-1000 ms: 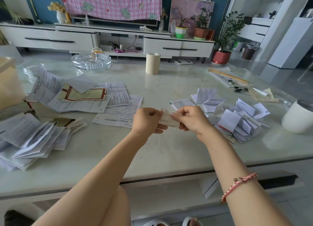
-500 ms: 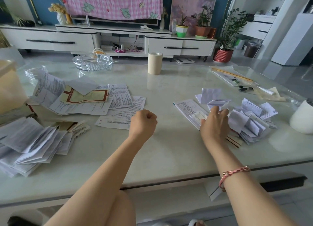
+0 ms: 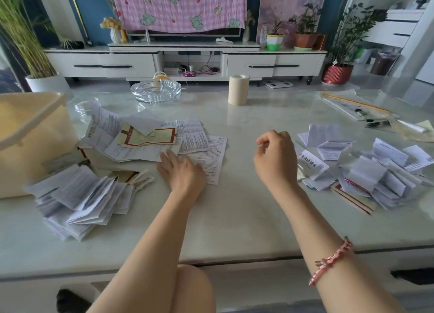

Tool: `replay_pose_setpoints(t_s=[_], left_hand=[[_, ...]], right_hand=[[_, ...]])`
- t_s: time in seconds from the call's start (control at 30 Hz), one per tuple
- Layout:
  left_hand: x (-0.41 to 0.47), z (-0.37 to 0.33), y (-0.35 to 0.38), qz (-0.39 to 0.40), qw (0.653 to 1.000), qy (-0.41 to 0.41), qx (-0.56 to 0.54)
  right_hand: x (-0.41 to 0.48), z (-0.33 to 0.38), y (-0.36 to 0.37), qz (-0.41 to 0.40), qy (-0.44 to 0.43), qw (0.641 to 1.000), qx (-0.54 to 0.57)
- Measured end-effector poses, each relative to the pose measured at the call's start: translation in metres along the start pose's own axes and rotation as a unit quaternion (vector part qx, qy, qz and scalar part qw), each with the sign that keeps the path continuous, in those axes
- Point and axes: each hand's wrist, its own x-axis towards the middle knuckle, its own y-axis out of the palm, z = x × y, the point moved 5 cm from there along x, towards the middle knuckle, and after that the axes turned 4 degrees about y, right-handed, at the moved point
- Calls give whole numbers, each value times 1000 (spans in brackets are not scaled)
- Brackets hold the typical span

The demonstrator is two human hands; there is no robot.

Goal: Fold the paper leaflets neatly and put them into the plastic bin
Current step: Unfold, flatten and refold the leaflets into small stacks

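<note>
The flat, unfolded white printed paper leaflets [image 3: 145, 146] lie spread on the pale marble worktop [image 3: 234, 214], just right of the cream plastic bin [image 3: 30, 134]. The left hand [image 3: 183, 171] rests on the nearest sheet, fingers straight and gripping nothing. The right hand [image 3: 274, 162] hovers loosely curled and empty. A heap of small folded white leaflets [image 3: 380, 179] sits at the right, and a creased paper stack [image 3: 82, 202] lies before the bin. Folding looks partway done; binning seems not yet begun.

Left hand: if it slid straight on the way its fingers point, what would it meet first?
Probably the heap of unfolded leaflets just beyond the left hand, which seems to touch its near edge; the red-bordered leaflet lies further on. Depth is unclear.
</note>
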Motion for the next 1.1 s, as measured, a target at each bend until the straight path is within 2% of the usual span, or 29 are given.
replay_pose_setpoints(t_s=[0.17, 0.27, 0.33, 0.4, 0.5, 0.57, 0.6, 0.63, 0.7, 0.73, 0.77, 0.8, 0.9, 0.97, 1.03, 1.1], left_hand=[[1, 5, 0, 17, 999, -30, 5], [4, 3, -4, -17, 999, -27, 27], [2, -3, -12, -67, 997, -6, 23], [-6, -14, -27, -134, 989, 31, -48], [-31, -33, -53, -232, 946, 75, -214], [-45, -41, -62, -226, 899, 72, -368], [-49, -43, -63, -194, 857, 56, -473], [-51, -45, -63, -147, 801, 30, -580], [-53, -50, -58, -47, 691, -22, -721], [-53, -54, -56, -15, 669, -34, -742], [-53, -55, -53, 2, 674, -38, -738], [-55, -56, -50, 6, 693, -37, -720], [-54, -53, -44, -1, 764, -21, -645], [-52, -53, -43, 7, 802, -16, -597], [-52, -54, -42, 9, 829, -7, -559], [-52, -56, -39, 43, 839, 9, -542]], right_hand=[[-3, 10, 24, 63, 6, 997, 43], [-1, 7, 29, 79, 34, 994, 63], [1, 2, 30, 95, 61, 990, 86], [2, -6, 36, 130, 102, 980, 111], [-1, -13, 45, 195, 175, 944, 200], [-10, -12, 43, 227, 248, 891, 304], [-15, -12, 44, 251, 299, 845, 364], [-21, -11, 45, 290, 331, 792, 423], [-29, 2, 46, 404, 292, 690, 525], [-30, 8, 42, 433, 266, 645, 571], [-30, 11, 37, 430, 263, 624, 598], [-27, 12, 29, 410, 270, 631, 600], [-18, 5, 13, 346, 261, 730, 528], [-14, -6, 8, 324, 258, 781, 469], [-14, -15, 5, 318, 257, 804, 432], [-16, -17, 1, 325, 249, 811, 419]])
